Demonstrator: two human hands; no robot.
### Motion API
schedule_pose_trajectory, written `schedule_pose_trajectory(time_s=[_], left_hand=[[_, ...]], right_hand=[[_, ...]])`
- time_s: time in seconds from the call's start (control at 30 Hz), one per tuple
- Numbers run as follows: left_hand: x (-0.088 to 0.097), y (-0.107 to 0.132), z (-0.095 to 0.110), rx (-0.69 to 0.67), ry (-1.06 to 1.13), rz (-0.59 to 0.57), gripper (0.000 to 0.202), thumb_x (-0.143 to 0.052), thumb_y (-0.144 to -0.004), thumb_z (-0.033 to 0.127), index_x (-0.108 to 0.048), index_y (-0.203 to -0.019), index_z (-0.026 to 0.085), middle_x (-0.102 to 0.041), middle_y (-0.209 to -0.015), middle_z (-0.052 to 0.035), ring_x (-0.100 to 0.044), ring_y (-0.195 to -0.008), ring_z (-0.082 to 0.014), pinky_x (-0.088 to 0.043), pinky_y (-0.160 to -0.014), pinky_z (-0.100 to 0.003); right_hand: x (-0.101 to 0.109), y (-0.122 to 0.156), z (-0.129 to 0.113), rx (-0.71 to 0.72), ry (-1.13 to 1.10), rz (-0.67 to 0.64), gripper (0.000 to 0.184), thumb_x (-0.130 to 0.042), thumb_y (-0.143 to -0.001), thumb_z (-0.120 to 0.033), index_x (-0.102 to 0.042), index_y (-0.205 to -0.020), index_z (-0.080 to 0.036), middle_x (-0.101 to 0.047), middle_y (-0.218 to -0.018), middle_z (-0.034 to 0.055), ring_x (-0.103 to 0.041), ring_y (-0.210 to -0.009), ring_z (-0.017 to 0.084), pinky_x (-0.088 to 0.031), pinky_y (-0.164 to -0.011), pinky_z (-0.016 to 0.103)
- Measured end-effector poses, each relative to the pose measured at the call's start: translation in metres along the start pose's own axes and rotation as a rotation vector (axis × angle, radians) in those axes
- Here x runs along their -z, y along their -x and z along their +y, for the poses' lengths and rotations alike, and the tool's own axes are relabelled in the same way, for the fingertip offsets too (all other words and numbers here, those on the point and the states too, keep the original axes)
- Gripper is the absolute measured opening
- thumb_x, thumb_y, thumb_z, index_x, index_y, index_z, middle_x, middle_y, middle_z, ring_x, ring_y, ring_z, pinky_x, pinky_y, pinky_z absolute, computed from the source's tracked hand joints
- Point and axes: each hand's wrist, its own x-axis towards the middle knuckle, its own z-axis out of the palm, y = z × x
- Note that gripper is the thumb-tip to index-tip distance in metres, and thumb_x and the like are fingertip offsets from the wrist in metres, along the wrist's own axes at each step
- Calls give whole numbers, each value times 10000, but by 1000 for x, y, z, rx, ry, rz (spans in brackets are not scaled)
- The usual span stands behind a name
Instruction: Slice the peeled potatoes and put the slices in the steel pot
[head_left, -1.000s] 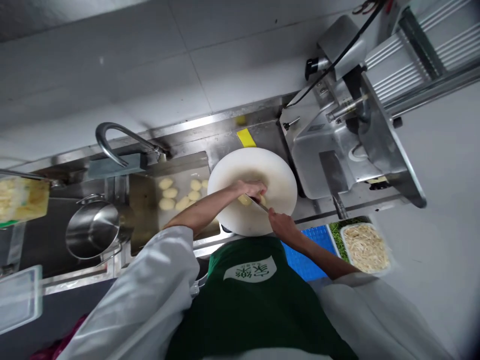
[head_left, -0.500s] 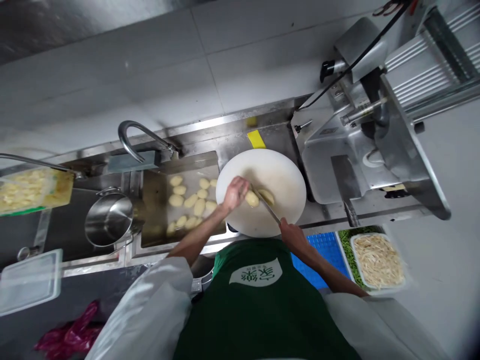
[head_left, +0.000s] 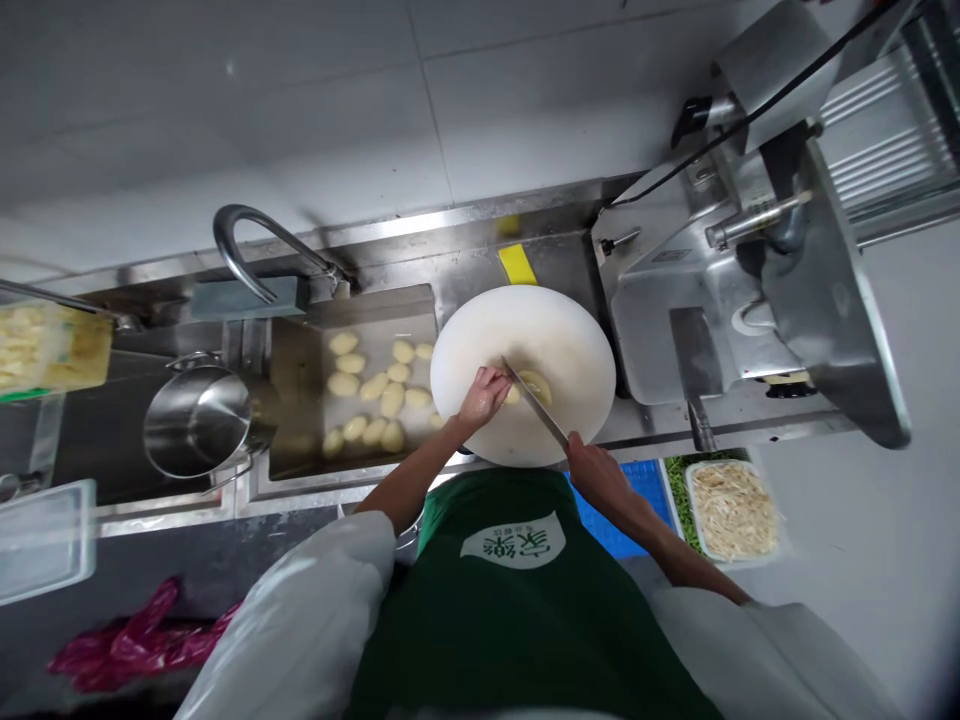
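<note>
- Fingers (head_left: 491,385) of the left hand (head_left: 484,393) are curled down and pressed onto a peeled potato (head_left: 532,386), which is held near the middle of the round white cutting board (head_left: 570,340).
- Fingers of the right hand (head_left: 595,470) are wrapped tightly round the handle of a knife (head_left: 534,402) at the near edge of the board; the blade is laid slantwise across the board, its tip beside the left hand and against the potato.
- The board is set on the steel tabletop (head_left: 465,265), its left edge overhanging the sink basin (head_left: 300,400).
- In the sink basin, about a dozen peeled potatoes (head_left: 375,390) are gathered toward its right side, under the curved tap (head_left: 255,245).
- A steel pot (head_left: 199,420) is seen just left of the basin; what it holds cannot be told.
- At the left edge of the view, a container (head_left: 52,345) is filled with pale yellow pieces, and a clear lidded box (head_left: 45,540) is seen below it.
- Right of the board, a metal slicing machine (head_left: 742,270) is stood at the tabletop's far right corner.
- Below the tabletop's near right edge, a white tray (head_left: 731,510) is filled with pale shredded strips, with green vegetables (head_left: 675,480) beside it and a blue crate (head_left: 622,520) to the left.
</note>
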Motion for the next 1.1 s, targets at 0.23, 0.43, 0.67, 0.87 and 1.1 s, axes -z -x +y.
schedule_pose_trajectory(time_s=[0.23, 0.43, 0.67, 0.87, 1.1], left_hand=[[-8, 5, -2, 30, 47, 33, 222, -437, -955, 284, -632, -1032, 208, -510, -1022, -84, -450, -979, -200, -451, -888, -367], [-17, 12, -5, 52, 58, 122, 206, -443, -954, 266, -620, -1036, 198, -508, -1054, -88, -449, -999, -200, -451, -901, -374], [-20, 14, -6, 49, 85, 127, 198, -454, -952, 264, -615, -1050, 204, -519, -1044, -84, -454, -1014, -197, -441, -911, -371], [-20, 17, -5, 41, 105, 176, 206, -455, -953, 255, -604, -1074, 181, -527, -1079, -89, -455, -1038, -195, -437, -923, -371], [-20, 18, -6, 21, 106, 157, 200, -443, -954, 250, -604, -1039, 168, -536, -1070, -100, -466, -1032, -202, -439, -916, -384]], right_hand=[[-7, -19, -2, -9, -4, -29, 174, -281, -951, -179, -414, -1058, -143, -660, -834, 114, -664, -824, 234, -348, -635, 275], [-7, -29, -5, -25, 9, -60, 177, -267, -966, -204, -410, -1054, -147, -656, -846, 116, -662, -829, 234, -362, -642, 282], [-4, -22, -6, -3, 24, -30, 178, -268, -966, -218, -419, -1032, -149, -658, -824, 110, -661, -798, 228, -331, -609, 276], [-2, -29, -12, -24, 8, -52, 192, -268, -972, -236, -421, -1045, -144, -659, -853, 114, -661, -821, 231, -337, -634, 272], [-4, -25, -13, -42, 8, -48, 217, -238, -977, -236, -426, -1039, -146, -658, -829, 115, -654, -783, 222, -322, -627, 276]])
